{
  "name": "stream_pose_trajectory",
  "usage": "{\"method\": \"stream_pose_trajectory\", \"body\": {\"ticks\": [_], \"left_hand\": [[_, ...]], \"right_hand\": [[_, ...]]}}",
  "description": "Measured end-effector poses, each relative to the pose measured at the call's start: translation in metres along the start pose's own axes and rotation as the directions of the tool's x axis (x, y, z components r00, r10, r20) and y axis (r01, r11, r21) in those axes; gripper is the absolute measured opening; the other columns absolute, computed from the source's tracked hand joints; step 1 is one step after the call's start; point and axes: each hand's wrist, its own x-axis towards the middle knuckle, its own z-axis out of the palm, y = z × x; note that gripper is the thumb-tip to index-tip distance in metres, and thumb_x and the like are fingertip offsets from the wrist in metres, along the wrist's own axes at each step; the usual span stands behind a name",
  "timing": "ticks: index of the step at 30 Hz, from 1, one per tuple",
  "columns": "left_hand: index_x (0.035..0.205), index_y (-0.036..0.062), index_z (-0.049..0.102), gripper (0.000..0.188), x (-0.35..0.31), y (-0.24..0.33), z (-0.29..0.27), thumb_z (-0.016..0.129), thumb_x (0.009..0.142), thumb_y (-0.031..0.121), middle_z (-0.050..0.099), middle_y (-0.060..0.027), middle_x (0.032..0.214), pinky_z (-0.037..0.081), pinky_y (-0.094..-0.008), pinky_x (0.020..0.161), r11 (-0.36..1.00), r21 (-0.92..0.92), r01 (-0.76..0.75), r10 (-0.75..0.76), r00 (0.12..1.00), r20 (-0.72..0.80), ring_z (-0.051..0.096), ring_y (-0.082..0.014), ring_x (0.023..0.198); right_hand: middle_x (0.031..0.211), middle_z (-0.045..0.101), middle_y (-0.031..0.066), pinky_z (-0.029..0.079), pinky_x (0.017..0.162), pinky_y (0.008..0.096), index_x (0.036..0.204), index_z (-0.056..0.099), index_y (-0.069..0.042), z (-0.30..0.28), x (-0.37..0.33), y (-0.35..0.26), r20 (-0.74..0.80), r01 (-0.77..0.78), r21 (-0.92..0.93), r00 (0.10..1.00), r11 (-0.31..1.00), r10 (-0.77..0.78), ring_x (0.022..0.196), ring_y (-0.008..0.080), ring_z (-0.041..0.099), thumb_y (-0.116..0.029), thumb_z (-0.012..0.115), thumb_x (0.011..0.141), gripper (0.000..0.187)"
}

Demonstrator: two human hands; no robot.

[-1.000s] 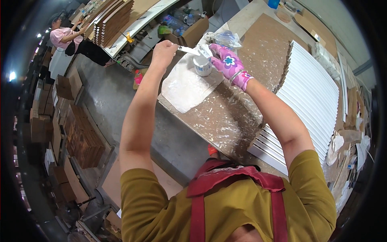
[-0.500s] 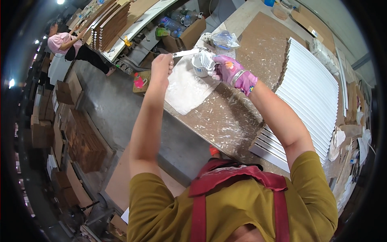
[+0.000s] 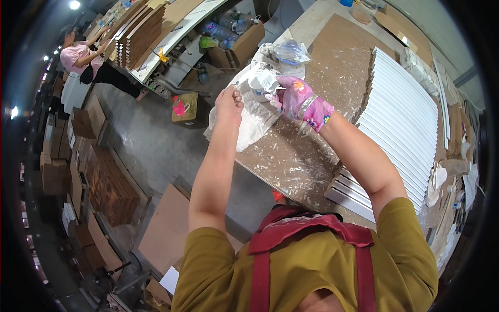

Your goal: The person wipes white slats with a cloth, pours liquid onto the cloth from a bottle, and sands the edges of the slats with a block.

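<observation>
My left hand point(image 3: 228, 106), bare and closed in a fist, is beside the white cup at the table's left edge. The putty knife it holds is mostly hidden now by the fingers and the white background. My right hand point(image 3: 305, 100) wears a pink floral glove and grips the cup point(image 3: 262, 83), which is smeared with white paste at its rim and side. Below the cup a white cloth point(image 3: 249, 130) drapes over the table edge. A clear crumpled plastic piece point(image 3: 291, 51) lies just beyond the cup.
White slatted strips point(image 3: 400, 130) lie in a row on the paste-spattered brown board point(image 3: 332, 62), right of my hands. A box of bottles point(image 3: 244, 44) stands beyond the table. At far left a person point(image 3: 80, 57) in pink works by stacked brown panels point(image 3: 138, 39).
My left hand has moved right and slightly down, nearer the cup, and the knife blade no longer stands out plainly. My right hand has shifted slightly, still gripping the cup.
</observation>
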Motion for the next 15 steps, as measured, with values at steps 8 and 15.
{"method": "stream_pose_trajectory", "body": {"ticks": [8,15], "left_hand": [[0.089,0.0084,0.051,0.006,-0.012,-0.016,0.003,0.055,0.093,0.011,0.05,0.0011,0.072,0.032,-0.0202,0.047,0.997,-0.046,0.055,-0.052,0.996,0.067,0.044,-0.0063,0.057],[0.086,0.0126,0.046,0.012,-0.026,-0.015,0.019,0.052,0.096,0.015,0.045,0.0046,0.07,0.031,-0.0184,0.049,0.991,-0.016,0.133,-0.129,0.982,0.139,0.04,-0.0055,0.057]], "right_hand": [[0.082,0.061,0.0096,0.045,0.051,0.0346,0.099,0.057,-0.005,0.003,0.01,0.003,-0.029,0.069,0.032,0.997,0.997,-0.068,0.067,0.0222,0.057,-0.018,0.05,0.093,0.016],[0.08,0.061,0.0114,0.041,0.045,0.0324,0.103,0.055,-0.004,-0.004,0.015,-0.009,-0.091,0.048,-0.014,0.995,0.999,-0.049,0.061,0.0231,0.056,-0.019,0.049,0.093,0.019]]}}
